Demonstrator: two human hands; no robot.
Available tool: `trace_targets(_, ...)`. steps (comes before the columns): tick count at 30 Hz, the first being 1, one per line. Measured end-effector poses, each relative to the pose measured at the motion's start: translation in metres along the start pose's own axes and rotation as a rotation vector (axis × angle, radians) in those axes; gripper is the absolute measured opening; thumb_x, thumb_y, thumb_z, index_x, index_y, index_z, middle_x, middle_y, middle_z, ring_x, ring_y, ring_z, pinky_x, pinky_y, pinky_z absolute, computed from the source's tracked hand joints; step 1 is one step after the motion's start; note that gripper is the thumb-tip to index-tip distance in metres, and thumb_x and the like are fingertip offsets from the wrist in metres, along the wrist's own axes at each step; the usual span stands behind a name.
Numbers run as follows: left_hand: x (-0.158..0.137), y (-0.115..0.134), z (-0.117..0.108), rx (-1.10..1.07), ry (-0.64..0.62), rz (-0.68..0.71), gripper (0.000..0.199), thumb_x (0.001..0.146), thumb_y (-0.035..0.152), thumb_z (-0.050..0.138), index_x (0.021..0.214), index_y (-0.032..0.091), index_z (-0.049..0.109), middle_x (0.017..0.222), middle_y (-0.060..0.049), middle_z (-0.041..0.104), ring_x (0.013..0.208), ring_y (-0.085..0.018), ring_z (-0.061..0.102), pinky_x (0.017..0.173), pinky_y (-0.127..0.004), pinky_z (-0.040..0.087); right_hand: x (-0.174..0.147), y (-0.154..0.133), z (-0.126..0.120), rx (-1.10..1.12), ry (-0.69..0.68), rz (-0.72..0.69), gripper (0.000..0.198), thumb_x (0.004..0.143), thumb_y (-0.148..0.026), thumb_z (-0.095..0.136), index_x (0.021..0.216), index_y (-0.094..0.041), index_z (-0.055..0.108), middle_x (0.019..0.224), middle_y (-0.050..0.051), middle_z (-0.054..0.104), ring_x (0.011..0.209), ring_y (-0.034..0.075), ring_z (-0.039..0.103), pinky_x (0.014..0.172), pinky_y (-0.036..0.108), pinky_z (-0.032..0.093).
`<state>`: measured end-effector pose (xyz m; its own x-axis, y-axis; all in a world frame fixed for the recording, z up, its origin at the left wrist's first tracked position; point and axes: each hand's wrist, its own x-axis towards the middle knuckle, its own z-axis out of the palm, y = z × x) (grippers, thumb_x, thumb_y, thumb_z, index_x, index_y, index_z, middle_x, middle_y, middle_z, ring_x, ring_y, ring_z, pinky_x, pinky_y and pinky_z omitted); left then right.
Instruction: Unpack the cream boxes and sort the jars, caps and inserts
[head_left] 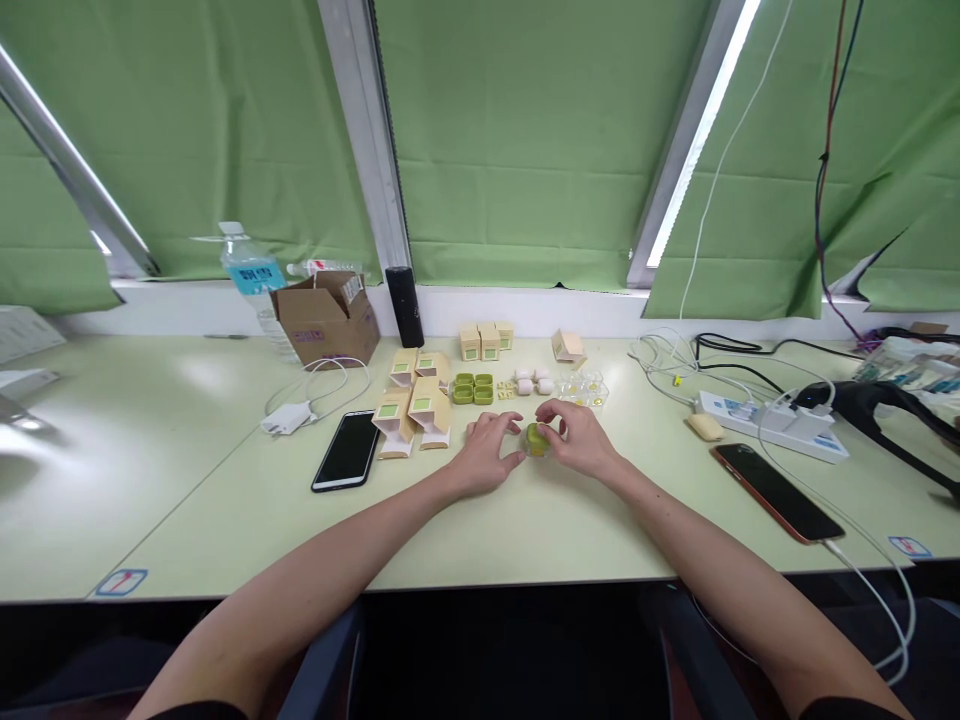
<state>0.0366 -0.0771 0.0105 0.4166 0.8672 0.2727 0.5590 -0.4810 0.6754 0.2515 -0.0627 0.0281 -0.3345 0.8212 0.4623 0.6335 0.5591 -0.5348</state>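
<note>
Low over the table's middle, my right hand (577,438) grips a small green case (536,438) with a yellowish lower part between thumb and fingers. Left of it, my left hand (487,455) has its fingers curved and apart, with nothing in them; its fingertips are close to the case. Beyond my hands lie several green square cases (473,388), some small yellow pieces (506,391), whitish-pink rounded pieces (532,382) and clear plastic pieces (583,388). Opened small cardboard boxes (412,410) stand to the left.
Closed small boxes (486,342) and another opened one (568,346) stand farther back. A phone (346,450), a carton (327,320), a water bottle (253,275) and a black cylinder (405,308) are left. Rightward lie a power strip (772,424), cables and another phone (778,492).
</note>
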Motion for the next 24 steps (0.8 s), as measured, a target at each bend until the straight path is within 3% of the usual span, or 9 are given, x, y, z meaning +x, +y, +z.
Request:
trace_targets(4, -0.001, 0.000, 0.000, 0.018, -0.001, 0.001, 0.048, 0.087, 0.031, 0.067, 0.133, 0.029, 0.053, 0.124, -0.007, 0.069, 0.130, -0.032, 0.048, 0.110, -0.053, 0.036, 0.001, 0.000, 0.009, 0.113, 0.027, 0.026, 0.008, 0.085, -0.019, 0.059, 0.085, -0.023, 0.066, 0.083, 0.002, 0.072, 0.075, 0.019, 0.067, 0.069, 0.034, 0.055)
trace_targets(10, -0.001, 0.001, -0.001, 0.041, 0.024, -0.017, 0.052, 0.082, 0.035, 0.075, 0.131, 0.029, 0.058, 0.123, -0.009, 0.066, 0.126, -0.033, 0.053, 0.108, -0.049, 0.040, -0.002, -0.005, 0.022, 0.249, 0.039, 0.012, 0.007, 0.088, -0.027, 0.061, 0.086, -0.024, 0.067, 0.091, 0.004, 0.074, 0.082, 0.021, 0.069, 0.072, 0.034, 0.057)
trace_targets(15, 0.003, -0.001, 0.002, 0.036, 0.032, -0.043, 0.050, 0.079, 0.032, 0.078, 0.126, 0.026, 0.062, 0.117, -0.008, 0.067, 0.120, -0.032, 0.057, 0.107, -0.048, 0.040, -0.004, -0.004, 0.028, 0.203, 0.014, -0.016, 0.010, 0.092, -0.025, 0.056, 0.089, -0.025, 0.065, 0.093, 0.004, 0.076, 0.082, 0.020, 0.068, 0.072, 0.033, 0.053)
trace_targets(20, 0.003, 0.003, 0.002, 0.017, 0.058, -0.057, 0.061, 0.079, 0.031, 0.078, 0.135, 0.027, 0.055, 0.118, -0.008, 0.068, 0.120, -0.031, 0.058, 0.108, -0.048, 0.039, -0.004, -0.006, 0.026, 0.159, -0.014, 0.019, 0.009, 0.096, -0.026, 0.050, 0.092, -0.026, 0.058, 0.094, 0.003, 0.075, 0.079, 0.020, 0.068, 0.074, 0.034, 0.050)
trace_targets(24, 0.004, 0.003, 0.003, 0.005, 0.036, -0.048, 0.066, 0.080, 0.033, 0.076, 0.140, 0.027, 0.050, 0.116, -0.007, 0.070, 0.127, -0.034, 0.054, 0.110, -0.051, 0.035, 0.001, -0.008, 0.017, 0.342, 0.132, 0.072, 0.014, 0.099, -0.038, 0.052, 0.091, -0.026, 0.053, 0.103, 0.005, 0.075, 0.087, 0.021, 0.068, 0.078, 0.036, 0.052)
